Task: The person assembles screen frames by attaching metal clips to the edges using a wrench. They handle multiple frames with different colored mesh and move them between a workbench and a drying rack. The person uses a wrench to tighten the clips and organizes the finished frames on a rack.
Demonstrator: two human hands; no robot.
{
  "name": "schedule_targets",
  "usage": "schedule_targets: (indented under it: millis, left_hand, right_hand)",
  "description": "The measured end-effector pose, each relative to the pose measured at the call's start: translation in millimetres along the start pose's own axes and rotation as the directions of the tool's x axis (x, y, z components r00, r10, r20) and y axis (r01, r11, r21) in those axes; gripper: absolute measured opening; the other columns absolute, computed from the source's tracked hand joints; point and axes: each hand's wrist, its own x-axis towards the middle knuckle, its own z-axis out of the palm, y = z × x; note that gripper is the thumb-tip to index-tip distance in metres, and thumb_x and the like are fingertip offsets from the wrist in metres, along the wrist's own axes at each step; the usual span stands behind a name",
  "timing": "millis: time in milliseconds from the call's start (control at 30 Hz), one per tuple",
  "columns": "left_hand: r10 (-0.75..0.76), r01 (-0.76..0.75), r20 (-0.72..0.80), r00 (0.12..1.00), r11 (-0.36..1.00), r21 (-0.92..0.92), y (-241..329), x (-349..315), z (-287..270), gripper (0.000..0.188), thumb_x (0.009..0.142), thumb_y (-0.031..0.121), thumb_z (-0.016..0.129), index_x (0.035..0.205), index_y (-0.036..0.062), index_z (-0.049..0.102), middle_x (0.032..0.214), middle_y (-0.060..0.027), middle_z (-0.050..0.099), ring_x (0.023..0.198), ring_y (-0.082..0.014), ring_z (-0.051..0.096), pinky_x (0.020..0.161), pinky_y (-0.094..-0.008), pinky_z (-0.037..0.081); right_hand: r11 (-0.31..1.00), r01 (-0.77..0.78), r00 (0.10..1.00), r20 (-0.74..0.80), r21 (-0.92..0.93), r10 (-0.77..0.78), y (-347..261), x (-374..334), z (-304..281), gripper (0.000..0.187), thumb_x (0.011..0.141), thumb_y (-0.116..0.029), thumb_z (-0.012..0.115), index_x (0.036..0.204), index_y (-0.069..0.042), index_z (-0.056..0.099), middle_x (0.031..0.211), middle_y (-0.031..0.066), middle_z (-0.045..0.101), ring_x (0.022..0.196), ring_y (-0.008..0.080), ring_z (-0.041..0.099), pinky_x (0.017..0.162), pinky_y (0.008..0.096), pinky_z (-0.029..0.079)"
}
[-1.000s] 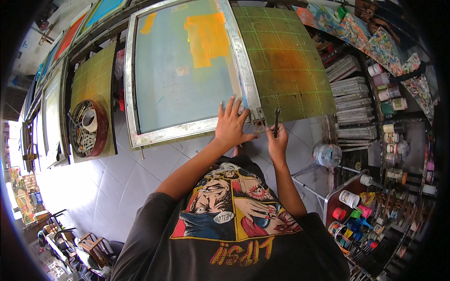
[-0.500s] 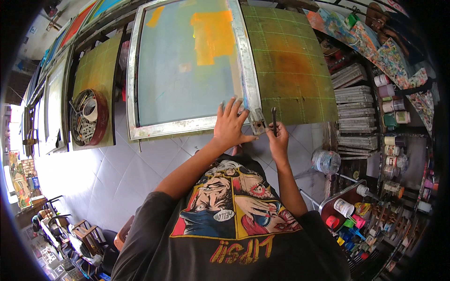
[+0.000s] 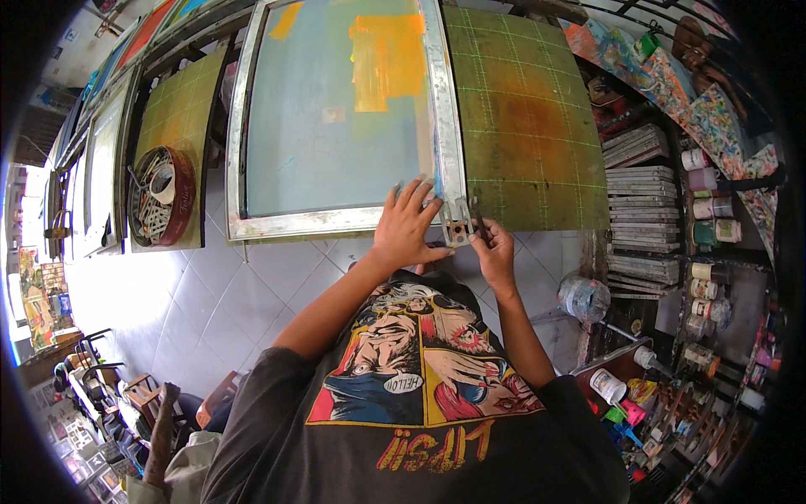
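A screen-printing frame [image 3: 336, 220] with silvery metal edges lies before me, its grey-blue mesh [image 3: 311, 151] marked by an orange patch [image 3: 388, 63]. My left hand [image 3: 405, 225] rests with fingers spread over the frame's near right corner, fingertips on the mesh edge. Just right of it, a slotted metal bracket [image 3: 457, 228] sticks out from that corner. My right hand [image 3: 495, 252] is closed around a slim dark tool that looks like a wrench [image 3: 478, 217], held beside the bracket. Whether the tool touches the bracket I cannot tell.
A green gridded board [image 3: 537, 126] extends to the right. Stacked frames [image 3: 642, 210] and paint jars [image 3: 705, 290] stand farther right. At left, a round tin of tools [image 3: 178, 202] sits on another board. Behind at lower left, another person's arm [image 3: 161, 437] shows.
The wrench has tipped from nearly upright to lean left, and my right hand has shifted slightly. My left hand stays on the corner. Another person's arm has come into view at lower left.
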Motion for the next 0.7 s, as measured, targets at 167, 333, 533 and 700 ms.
schedule_targets:
  millis: [167, 333, 533, 700]
  left_hand:
    - [-0.022, 0.022, -0.03, 0.999, 1.0, -0.006, 1, 1, 0, 0.083, 0.061, 0.065, 0.067, 0.12, 0.009, 0.052, 0.132, -0.0156, 0.041, 0.13, -0.0332, 0.03, 0.104, -0.0538, 0.024]
    - [-0.022, 0.023, -0.048, 0.999, 1.0, 0.02, 3, 2, 3, 0.08, 0.064, 0.063, 0.066, 0.121, 0.0086, 0.051, 0.131, -0.0158, 0.042, 0.129, -0.0332, 0.032, 0.103, -0.0541, 0.024]
    - [-0.038, 0.039, -0.044, 0.998, 0.999, 0.015, 0, -1, 6, 0.077, 0.068, 0.059, 0.065, 0.122, 0.0058, 0.051, 0.134, -0.0177, 0.041, 0.13, -0.0336, 0.031, 0.106, -0.0527, 0.022]
    - [-0.034, 0.032, -0.09, 0.995, 0.999, -0.033, 5, 5, 14, 0.073, 0.067, 0.054, 0.067, 0.118, 0.0043, 0.051, 0.132, -0.0193, 0.041, 0.129, -0.0361, 0.032, 0.107, -0.051, 0.023]
  right_hand:
    - [0.997, -0.056, 0.993, -0.097, 0.06, 0.062, -1, 5, -3, 0.021, 0.084, -0.003, 0.058, 0.104, 0.002, 0.061, 0.091, 0.0018, 0.062, 0.079, 0.0065, 0.055, 0.072, 0.0224, 0.044]
    - [0.993, -0.119, 0.986, -0.114, 0.012, 0.119, -4, 18, -26, 0.018, 0.086, -0.005, 0.057, 0.103, 0.0, 0.062, 0.079, -0.0028, 0.056, 0.067, 0.0049, 0.048, 0.06, 0.0198, 0.037]
    - [0.96, -0.278, 0.951, -0.137, 0.021, 0.278, -5, 29, -24, 0.017, 0.086, -0.009, 0.058, 0.101, -0.001, 0.062, 0.07, -0.005, 0.051, 0.056, 0.0025, 0.041, 0.049, 0.0189, 0.031]
    - [0.946, -0.322, 0.94, -0.108, 0.044, 0.324, -8, 25, -30, 0.015, 0.089, -0.012, 0.056, 0.101, -0.004, 0.06, 0.067, -0.0065, 0.049, 0.044, 0.0006, 0.032, 0.037, 0.0184, 0.024]
